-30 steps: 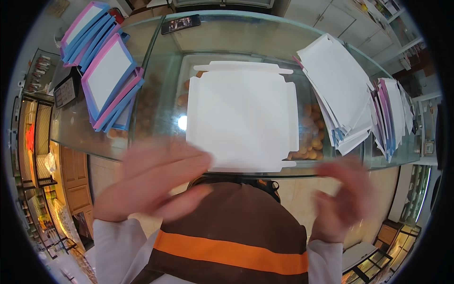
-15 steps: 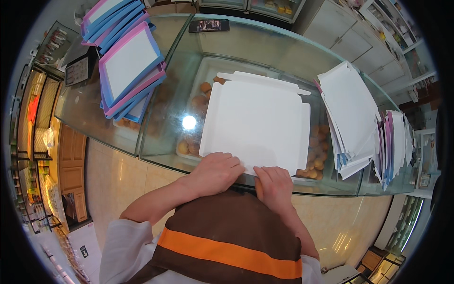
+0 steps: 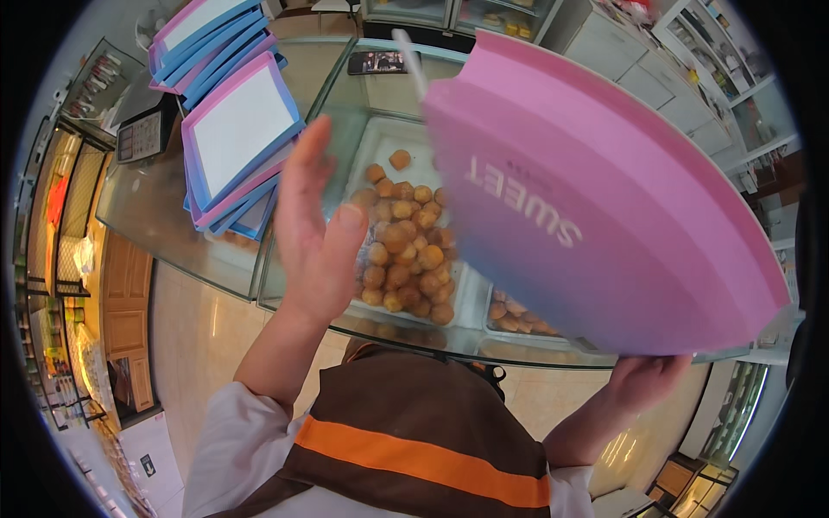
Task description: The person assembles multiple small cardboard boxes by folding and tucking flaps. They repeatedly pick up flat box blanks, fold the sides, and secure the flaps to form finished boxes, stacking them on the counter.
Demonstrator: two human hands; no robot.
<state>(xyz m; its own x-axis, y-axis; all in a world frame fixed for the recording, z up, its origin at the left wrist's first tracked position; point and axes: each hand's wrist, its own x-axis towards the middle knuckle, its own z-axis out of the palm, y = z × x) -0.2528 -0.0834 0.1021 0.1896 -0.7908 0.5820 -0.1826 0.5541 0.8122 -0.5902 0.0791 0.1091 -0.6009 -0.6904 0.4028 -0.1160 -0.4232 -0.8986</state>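
Note:
A large cardboard box blank [image 3: 596, 190], pink fading to blue with pale lettering on this face, stands tilted up over the right half of the glass counter. My right hand [image 3: 649, 380] grips its lower edge; the fingertips are partly hidden behind it. My left hand [image 3: 315, 224] is raised over the counter to the left, fingers apart, slightly blurred and holding nothing. Beneath the glass, round brown baked balls [image 3: 410, 259] fill a white tray [image 3: 380, 142] between my hands. A second tray of brown pieces [image 3: 516, 315] shows partly below the blank.
Folded pink and blue box trays with white insides [image 3: 237, 129] are stacked at the left of the glass counter [image 3: 345, 95]. Beside them sits a calculator-like keypad device [image 3: 140, 138]. A phone [image 3: 373, 63] lies near the far edge. Wooden cabinets [image 3: 129, 293] stand at the left.
The blank lay flat, white side up, under both hands. Now my right hand has lifted and turned it rightward, showing its coloured side. My left hand has let go and risen.

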